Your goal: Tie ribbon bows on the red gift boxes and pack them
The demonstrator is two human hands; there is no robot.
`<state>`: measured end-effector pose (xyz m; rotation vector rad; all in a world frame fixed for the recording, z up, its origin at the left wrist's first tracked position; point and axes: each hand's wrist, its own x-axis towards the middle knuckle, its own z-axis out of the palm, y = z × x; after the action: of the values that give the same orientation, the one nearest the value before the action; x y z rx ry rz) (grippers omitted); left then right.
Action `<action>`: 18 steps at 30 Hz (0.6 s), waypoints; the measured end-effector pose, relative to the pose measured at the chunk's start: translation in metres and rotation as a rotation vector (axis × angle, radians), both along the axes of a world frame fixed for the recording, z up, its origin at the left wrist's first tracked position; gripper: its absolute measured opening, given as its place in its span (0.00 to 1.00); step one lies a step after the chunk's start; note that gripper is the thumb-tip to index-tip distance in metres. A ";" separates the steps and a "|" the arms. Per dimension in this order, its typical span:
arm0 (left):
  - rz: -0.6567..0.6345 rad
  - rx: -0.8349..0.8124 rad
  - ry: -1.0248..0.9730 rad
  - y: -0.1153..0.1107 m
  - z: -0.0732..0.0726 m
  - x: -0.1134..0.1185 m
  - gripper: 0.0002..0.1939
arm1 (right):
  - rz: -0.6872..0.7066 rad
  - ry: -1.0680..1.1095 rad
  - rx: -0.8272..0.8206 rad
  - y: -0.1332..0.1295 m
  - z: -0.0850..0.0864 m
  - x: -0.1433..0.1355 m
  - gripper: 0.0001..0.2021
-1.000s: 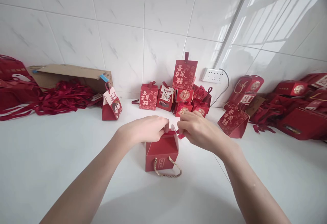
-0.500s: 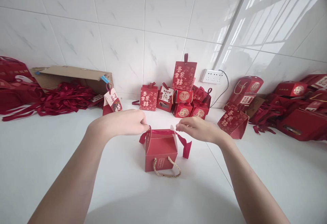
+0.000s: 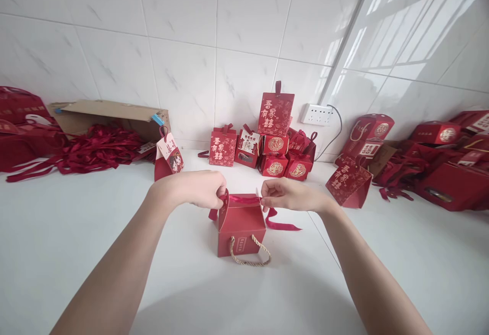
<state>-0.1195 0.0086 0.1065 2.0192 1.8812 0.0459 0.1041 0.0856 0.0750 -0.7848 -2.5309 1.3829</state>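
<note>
Two ends of a red gift box (image 3: 242, 220) are held, the box being set upright on the white table (image 3: 214, 294), between the hands. Its left end flap is grasped by the curled fingers of the left hand (image 3: 204, 189), and its right end flap is pinched at the edge by the right hand (image 3: 284, 195); whether the ribbon is also caught by either hand cannot be told. The crimson ribbon (image 3: 244, 200) is stretched along the box top, its loose tails being let down past both ends. A twisted rope handle (image 3: 250, 263) is seen drooping at the near side. Farther back, a stack of red boxes (image 3: 275, 165) is placed near the tiled wall (image 3: 183, 80), below a socket strip (image 3: 318, 114). At the left, a ribbon heap (image 3: 101, 149) is partly sheltered by a cardboard carton (image 3: 110, 108); at the right, more red boxes (image 3: 449, 184) are piled.
</note>
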 end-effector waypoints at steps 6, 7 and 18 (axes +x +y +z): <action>0.043 -0.042 -0.027 0.001 0.002 -0.005 0.02 | -0.114 -0.133 0.179 -0.002 0.005 0.002 0.07; 0.051 -0.037 -0.036 0.000 0.003 -0.005 0.02 | -0.126 -0.174 0.213 -0.003 0.006 0.003 0.08; 0.217 0.171 0.115 -0.018 0.014 -0.004 0.03 | -0.097 0.007 0.104 0.005 0.013 0.022 0.20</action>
<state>-0.1238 -0.0099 0.1208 1.9525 2.2320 0.1564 0.1261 0.0904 0.0882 -0.8689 -2.5002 1.2120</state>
